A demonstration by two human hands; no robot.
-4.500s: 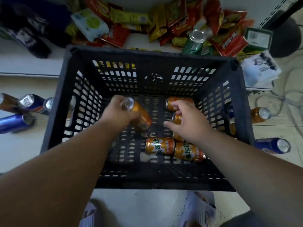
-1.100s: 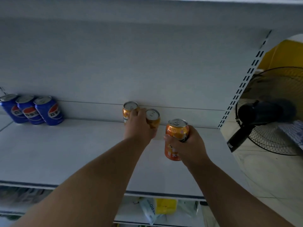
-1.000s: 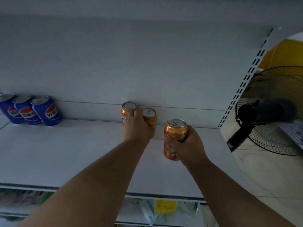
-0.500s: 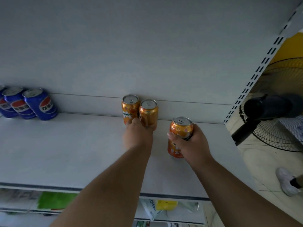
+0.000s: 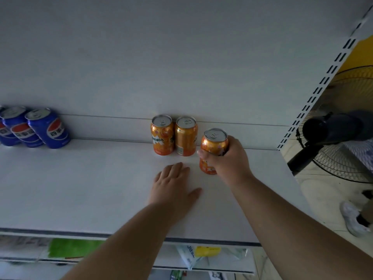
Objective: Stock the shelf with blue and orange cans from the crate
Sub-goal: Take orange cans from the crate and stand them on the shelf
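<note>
Two orange cans (image 5: 174, 136) stand upright side by side against the back wall of the white shelf (image 5: 90, 188). My right hand (image 5: 227, 159) grips a third orange can (image 5: 214, 144) just right of them, upright, its base at or near the shelf surface. My left hand (image 5: 174, 186) lies flat with relaxed fingers on the shelf in front of the pair, holding nothing. Three blue cans (image 5: 34, 128) stand at the far left against the back wall. The crate is out of view.
A slotted shelf upright (image 5: 323, 81) bounds the shelf on the right. Beyond it stands a black floor fan (image 5: 339, 132), and a person's white shoe (image 5: 352, 220) is on the floor. Snack bags (image 5: 201, 254) lie on the lower shelf.
My left hand has let go of the second orange can and drawn back toward the shelf front. My right hand has moved its can closer to the standing pair.
</note>
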